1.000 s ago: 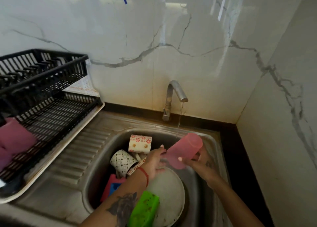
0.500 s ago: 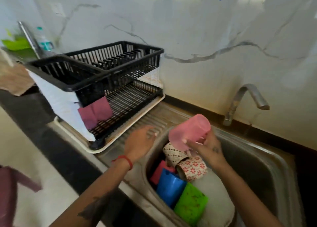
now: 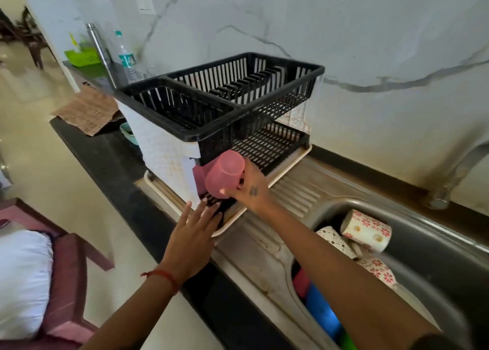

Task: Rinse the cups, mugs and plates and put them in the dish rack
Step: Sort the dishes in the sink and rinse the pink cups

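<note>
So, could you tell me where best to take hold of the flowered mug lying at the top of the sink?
Probably round the body of the flowered mug, from above: it lies on its side atop the other mugs, its upper curve exposed.

Pink cup is no longer under the tap over the sink; right hand now holds it tilted at the near end of the dish rack, just below the upper tier and over the lower one. Left hand, earlier beside the cup, now lies flat with straight fingers touching the near edge of the rack's lower tier. Head view has swung left, rack now central.
</note>
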`<state>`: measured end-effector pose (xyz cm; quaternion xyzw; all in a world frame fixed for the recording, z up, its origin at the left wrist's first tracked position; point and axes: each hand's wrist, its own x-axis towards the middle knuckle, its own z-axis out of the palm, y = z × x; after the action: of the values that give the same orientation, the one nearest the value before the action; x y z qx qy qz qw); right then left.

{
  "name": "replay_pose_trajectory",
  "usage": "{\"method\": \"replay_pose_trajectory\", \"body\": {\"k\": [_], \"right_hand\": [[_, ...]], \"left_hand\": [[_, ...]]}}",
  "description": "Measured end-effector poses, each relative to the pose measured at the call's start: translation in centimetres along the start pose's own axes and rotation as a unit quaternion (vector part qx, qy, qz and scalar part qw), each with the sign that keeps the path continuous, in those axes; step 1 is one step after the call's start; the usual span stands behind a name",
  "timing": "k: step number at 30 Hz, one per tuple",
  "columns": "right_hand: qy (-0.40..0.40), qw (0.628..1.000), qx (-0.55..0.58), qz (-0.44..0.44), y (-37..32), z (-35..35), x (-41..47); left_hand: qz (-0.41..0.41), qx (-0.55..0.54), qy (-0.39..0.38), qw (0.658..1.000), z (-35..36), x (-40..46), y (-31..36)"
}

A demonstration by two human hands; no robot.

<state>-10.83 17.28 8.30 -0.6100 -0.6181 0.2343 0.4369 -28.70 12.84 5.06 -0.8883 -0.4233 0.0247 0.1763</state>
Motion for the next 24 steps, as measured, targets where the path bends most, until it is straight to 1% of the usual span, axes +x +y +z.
{"method": "replay_pose_trajectory", "body": {"k": [2,3,4,9,11,15,19,22,24], "right_hand": [[-0.038,0.999,-0.038,0.001,0.2,1.5,1.0],[-0.060,0.996,-0.063,0.001,0.3,2.1,1.4],[-0.078,0.993,-0.087,0.001,0.3,2.6,1.5],[-0.137,0.981,-0.137,0.025,0.3,3.8,2.3],[-0.139,0.978,-0.150,0.043,0.3,3.8,2.6],[-0.119,0.979,-0.155,0.057,0.1,4.2,2.8],[-0.114,0.978,-0.158,0.078,0.2,4.4,2.8],[-0.110,0.981,-0.140,0.071,0.5,4.2,2.1],[-0.093,0.987,-0.121,0.050,0.8,3.7,1.3]], "left_hand": [[0.023,-0.027,0.025,0.999,0.2,-0.1,-0.5],[0.033,-0.035,0.058,0.997,0.6,-0.2,-0.7],[0.039,-0.042,0.069,0.996,0.8,-0.2,-0.8],[0.041,-0.064,0.090,0.993,2.0,-0.5,-1.0],[0.046,-0.076,0.105,0.991,2.4,-0.4,-1.1],[0.055,-0.098,0.119,0.987,2.8,-0.4,-1.1],[0.055,-0.119,0.109,0.985,3.1,-0.3,-1.1],[0.048,-0.130,0.098,0.986,2.9,-0.4,-1.1],[0.032,-0.154,0.104,0.982,2.6,-0.4,-0.9]]}}
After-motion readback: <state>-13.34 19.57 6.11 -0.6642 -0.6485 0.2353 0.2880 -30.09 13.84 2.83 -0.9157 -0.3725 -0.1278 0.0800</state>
